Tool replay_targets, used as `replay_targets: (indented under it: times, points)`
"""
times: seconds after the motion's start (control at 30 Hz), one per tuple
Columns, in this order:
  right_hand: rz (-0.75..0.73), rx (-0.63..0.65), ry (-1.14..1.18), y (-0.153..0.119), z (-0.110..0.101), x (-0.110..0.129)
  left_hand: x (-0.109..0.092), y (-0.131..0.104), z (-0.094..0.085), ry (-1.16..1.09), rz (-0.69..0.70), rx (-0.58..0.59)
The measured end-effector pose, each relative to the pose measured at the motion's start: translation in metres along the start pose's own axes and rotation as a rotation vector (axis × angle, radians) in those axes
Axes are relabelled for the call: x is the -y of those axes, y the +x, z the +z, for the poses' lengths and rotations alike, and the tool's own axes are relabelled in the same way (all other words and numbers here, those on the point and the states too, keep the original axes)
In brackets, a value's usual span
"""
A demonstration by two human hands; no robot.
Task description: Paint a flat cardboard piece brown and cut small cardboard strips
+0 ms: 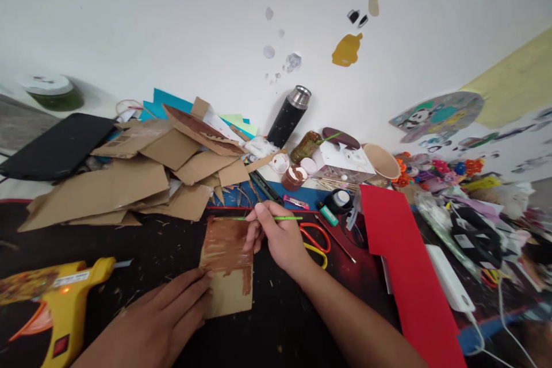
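Observation:
A small cardboard piece [227, 267] lies on the dark mat, its upper half covered in brown paint. My left hand [166, 313] rests flat on the mat, fingertips pressing the piece's lower left edge. My right hand [278, 236] grips a thin green paintbrush [284, 218], held level with its tip over the top edge of the cardboard. A small pot of brown paint [294, 177] stands behind, near the blue strip.
A yellow glue gun [64, 305] lies at the front left. Cardboard scraps [129, 178] pile up at the back left beside a black tablet [54, 146]. Red-and-yellow scissors [317, 238], a red sheet [403, 253], a black flask [288, 115] and a white power bank [451, 279] sit to the right.

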State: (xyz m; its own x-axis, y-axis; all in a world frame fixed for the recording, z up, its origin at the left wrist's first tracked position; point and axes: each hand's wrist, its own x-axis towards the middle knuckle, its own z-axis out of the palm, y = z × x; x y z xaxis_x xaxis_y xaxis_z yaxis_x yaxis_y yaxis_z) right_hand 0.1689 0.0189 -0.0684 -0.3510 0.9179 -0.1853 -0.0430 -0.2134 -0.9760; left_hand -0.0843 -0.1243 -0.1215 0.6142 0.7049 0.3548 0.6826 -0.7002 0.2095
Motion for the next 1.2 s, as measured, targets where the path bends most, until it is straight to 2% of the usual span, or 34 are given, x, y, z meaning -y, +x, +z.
replay_targets:
  times: [0.33, 0.53, 0.67, 0.9, 1.1, 1.2]
  points:
    - [-0.009, -0.088, -0.065, -0.021, -0.027, 0.006, 0.0, 0.003, 0.002, -0.019, -0.024, -0.02]
    - [-0.016, -0.15, -0.067, -0.033, -0.04, 0.007, 0.006, 0.011, -0.008, -0.036, -0.022, -0.016]
    - [-0.005, -0.163, -0.049, -0.035, -0.032, 0.005, 0.005, 0.018, -0.012, -0.019, -0.009, -0.042]
    - [-0.018, -0.011, -0.091, -0.036, -0.005, 0.003, 0.005, 0.023, -0.01, 0.019, -0.007, -0.021]
    - [-0.018, -0.031, -0.145, -0.043, -0.021, 0.004, -0.002, 0.015, 0.002, -0.03, -0.116, -0.016]
    - [-0.02, -0.05, -0.142, -0.045, -0.024, 0.003, -0.005, 0.015, -0.001, -0.028, -0.081, 0.007]
